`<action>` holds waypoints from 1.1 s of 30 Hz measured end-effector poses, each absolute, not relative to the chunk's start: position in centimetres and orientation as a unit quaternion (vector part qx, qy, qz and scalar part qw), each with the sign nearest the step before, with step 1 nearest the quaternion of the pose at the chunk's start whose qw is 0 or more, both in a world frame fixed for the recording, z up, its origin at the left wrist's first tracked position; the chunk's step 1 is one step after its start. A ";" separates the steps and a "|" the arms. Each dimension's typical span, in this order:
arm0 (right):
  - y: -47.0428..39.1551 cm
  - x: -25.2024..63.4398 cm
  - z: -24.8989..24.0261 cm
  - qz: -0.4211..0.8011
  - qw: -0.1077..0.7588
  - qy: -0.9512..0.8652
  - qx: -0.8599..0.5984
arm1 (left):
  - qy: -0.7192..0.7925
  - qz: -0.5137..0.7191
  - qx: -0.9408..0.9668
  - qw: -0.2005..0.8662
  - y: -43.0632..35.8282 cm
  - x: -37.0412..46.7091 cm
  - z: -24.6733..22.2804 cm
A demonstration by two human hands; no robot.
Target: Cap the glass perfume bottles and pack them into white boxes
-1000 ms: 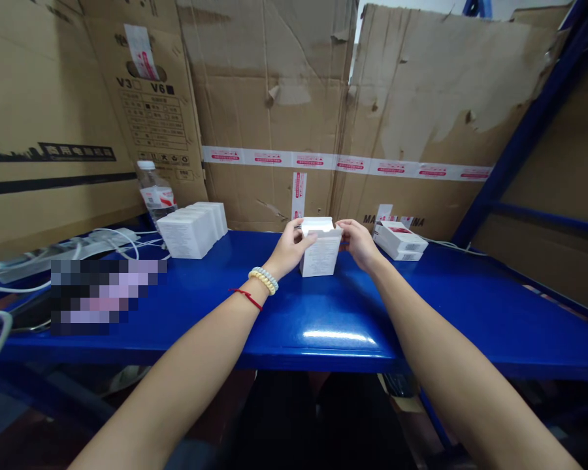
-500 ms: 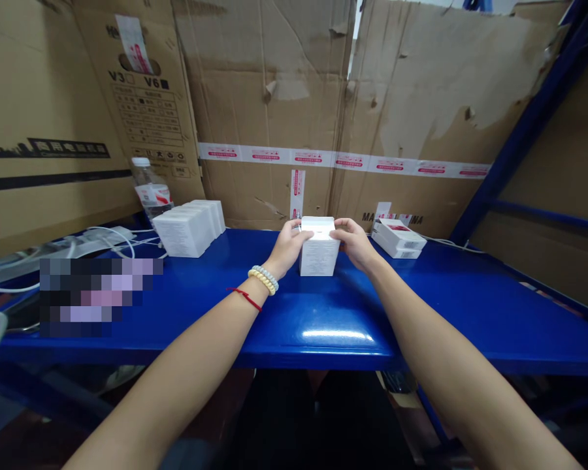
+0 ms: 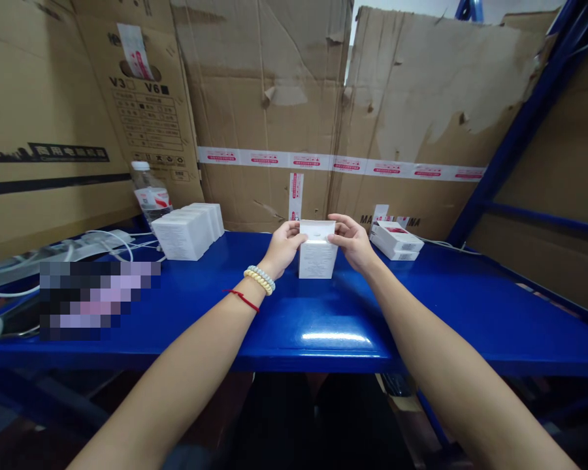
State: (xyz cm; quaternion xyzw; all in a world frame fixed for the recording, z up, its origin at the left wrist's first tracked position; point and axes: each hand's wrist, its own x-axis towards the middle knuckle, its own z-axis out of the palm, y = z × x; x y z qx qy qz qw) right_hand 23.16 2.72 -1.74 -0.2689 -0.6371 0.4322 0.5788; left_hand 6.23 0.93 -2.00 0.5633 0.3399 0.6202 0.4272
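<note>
A small white carton (image 3: 316, 262) with fine print on its front stands upright on the blue table, its top flap raised at the back. My left hand (image 3: 283, 247) grips the carton's upper left edge, thumb at the front corner and fingers behind. On the opposite side my right hand (image 3: 351, 241) has its thumb on the upper right corner, with the fingers curved behind and the index finger lifted near the flap. What lies inside the carton cannot be made out.
A row of white cartons (image 3: 183, 234) stands at the left, before a plastic bottle (image 3: 151, 196). White boxes (image 3: 396, 240) lie at the right. A power strip (image 3: 78, 248) with cables and a blurred-out patch are far left. Cardboard (image 3: 269, 117) walls the back.
The carton's top flap stands more upright than before. My right index finger has lifted, and my left thumb has drawn back slightly toward the carton's left corner.
</note>
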 end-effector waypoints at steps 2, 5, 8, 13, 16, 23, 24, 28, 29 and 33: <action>2.7 23.2 -1.7 0.426 0.589 -0.633 -0.266 | 0.341 0.627 0.568 0.410 1.1 6.0 -2.0; 2.8 23.2 -1.9 0.426 0.575 -0.645 -0.269 | 0.339 0.626 0.573 0.406 1.2 5.7 -2.0; 2.8 23.3 -2.0 0.443 0.547 -0.662 -0.258 | 0.344 0.619 0.587 0.393 1.2 5.6 -2.0; 2.7 23.2 -1.9 0.468 0.538 -0.648 -0.267 | 0.326 0.608 0.612 0.387 1.1 5.5 -2.0; 2.8 23.1 -1.8 0.472 0.538 -0.638 -0.285 | 0.327 0.589 0.651 0.351 1.1 5.4 -2.2; 2.9 23.1 -2.0 0.468 0.542 -0.639 -0.282 | 0.349 0.573 0.696 0.256 1.4 5.3 -2.8; 2.9 23.1 -2.0 0.467 0.540 -0.641 -0.281 | 0.348 0.568 0.700 0.256 1.4 5.3 -2.8; 3.3 23.2 -2.2 0.467 0.533 -0.641 -0.295 | 0.343 0.535 0.726 0.262 1.1 5.2 -2.8; 3.3 23.3 -2.2 0.461 0.532 -0.644 -0.300 | 0.343 0.523 0.738 0.255 1.0 5.2 -2.7; 3.2 23.5 -2.1 0.439 0.513 -0.675 -0.297 | 0.338 0.488 0.782 0.191 0.8 4.9 -2.8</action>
